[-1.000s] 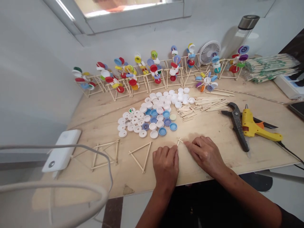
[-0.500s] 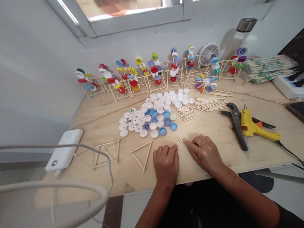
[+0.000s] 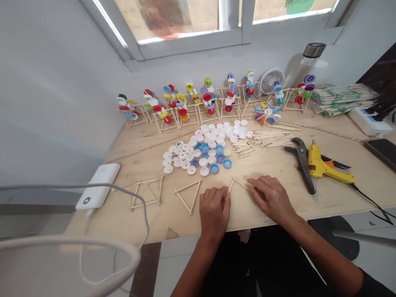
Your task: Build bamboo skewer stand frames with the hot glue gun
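Two thin wooden sticks (image 3: 241, 183) meet in a peak on the table. My left hand (image 3: 214, 210) is closed on the left stick, whose upper part shows above the fingers. At the right stick's lower end, my right hand (image 3: 272, 199) has its thumb and fingers apart, close beside the stick. A stick triangle (image 3: 194, 199) lies flat to the left of my left hand. Farther left is a four-sided stick frame (image 3: 146, 193). White and blue bottle caps (image 3: 203, 162) spread out beyond my hands, beside a pile of short sticks (image 3: 243, 148).
Stick stands with colourful cap wheels (image 3: 182, 111) line the wall, near a small fan (image 3: 271, 81) and a bottle (image 3: 305, 62). On the right lie a yellow glue gun (image 3: 323, 167) and black cutters (image 3: 305, 165). A power bank (image 3: 98, 185) and cable (image 3: 144, 210) are at left.
My right hand has opened and moved off the sticks' peak, uncovering more of the right stick. The camera view has shifted, showing more of the window.
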The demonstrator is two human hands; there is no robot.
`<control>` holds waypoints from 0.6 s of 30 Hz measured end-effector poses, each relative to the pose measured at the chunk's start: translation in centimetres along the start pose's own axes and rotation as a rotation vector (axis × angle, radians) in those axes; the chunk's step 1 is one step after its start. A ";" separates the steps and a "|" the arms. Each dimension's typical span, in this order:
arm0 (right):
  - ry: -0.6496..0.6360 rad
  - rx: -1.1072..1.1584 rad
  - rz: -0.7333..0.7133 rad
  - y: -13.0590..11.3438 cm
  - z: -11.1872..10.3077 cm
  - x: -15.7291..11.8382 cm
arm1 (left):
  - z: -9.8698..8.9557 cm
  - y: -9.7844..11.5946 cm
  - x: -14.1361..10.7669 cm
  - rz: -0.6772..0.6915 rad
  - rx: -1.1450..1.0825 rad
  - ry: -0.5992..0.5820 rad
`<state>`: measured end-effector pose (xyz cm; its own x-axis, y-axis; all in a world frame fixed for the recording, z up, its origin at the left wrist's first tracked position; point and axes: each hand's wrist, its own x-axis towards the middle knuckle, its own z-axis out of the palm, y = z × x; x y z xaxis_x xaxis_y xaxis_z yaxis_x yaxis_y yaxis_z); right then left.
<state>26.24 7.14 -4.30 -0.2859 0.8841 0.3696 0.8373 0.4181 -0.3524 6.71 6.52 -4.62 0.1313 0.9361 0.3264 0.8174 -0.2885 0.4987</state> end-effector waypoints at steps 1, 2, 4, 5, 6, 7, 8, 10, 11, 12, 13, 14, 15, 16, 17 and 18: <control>-0.002 0.012 0.016 0.2 -0.3 -0.4 | -0.3 -0.1 -0.3 -0.015 -0.030 0.001; -0.004 0.021 0.030 0.4 -0.5 -0.8 | -0.7 -0.2 -0.7 -0.026 -0.054 -0.004; -0.011 0.029 0.048 0.6 -1.0 -1.5 | -1.3 -0.4 -1.3 -0.035 -0.074 -0.026; -0.014 0.027 0.052 0.6 -1.1 -1.8 | -1.5 -0.4 -1.6 -0.032 -0.067 -0.037; -0.018 0.020 0.056 0.6 -1.2 -2.0 | -1.7 -0.5 -1.9 -0.029 -0.050 -0.043; -0.019 0.011 0.056 0.6 -1.3 -2.2 | -1.8 -0.5 -2.1 -0.027 -0.026 -0.044; -0.019 0.001 0.056 0.5 -1.3 -2.3 | -1.9 -0.5 -2.2 -0.025 0.000 -0.042; -0.014 -0.018 0.053 0.4 -1.3 -2.3 | -2.0 -0.5 -2.4 -0.026 0.043 -0.038; -0.012 -0.025 0.051 0.4 -1.3 -2.3 | -2.0 -0.5 -2.5 -0.028 0.058 -0.039; -0.009 -0.028 0.051 0.3 -1.2 -2.2 | -2.0 -0.5 -2.5 -0.030 0.068 -0.044; -0.007 -0.030 0.052 0.3 -1.2 -2.2 | -2.0 -0.4 -2.5 -0.033 0.075 -0.049; -0.007 -0.031 0.055 0.3 -1.2 -2.2 | -2.0 -0.4 -2.6 -0.036 0.080 -0.054; -0.008 -0.029 0.056 0.3 -1.2 -2.3 | -2.1 -0.3 -2.6 -0.037 0.085 -0.060; -0.010 -0.027 0.058 0.3 -1.2 -2.3 | -2.1 -0.3 -2.6 -0.037 0.090 -0.066; -0.012 -0.025 0.059 0.3 -1.2 -2.3 | -2.1 -0.3 -2.6 -0.037 0.095 -0.071; -0.017 -0.022 0.057 0.3 -1.2 -2.4 | -2.1 -0.2 -2.7 -0.035 0.101 -0.074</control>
<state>27.69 4.91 -4.27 -0.2450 0.9097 0.3352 0.8623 0.3625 -0.3536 5.00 3.68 -3.92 0.1397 0.9587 0.2478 0.8740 -0.2370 0.4243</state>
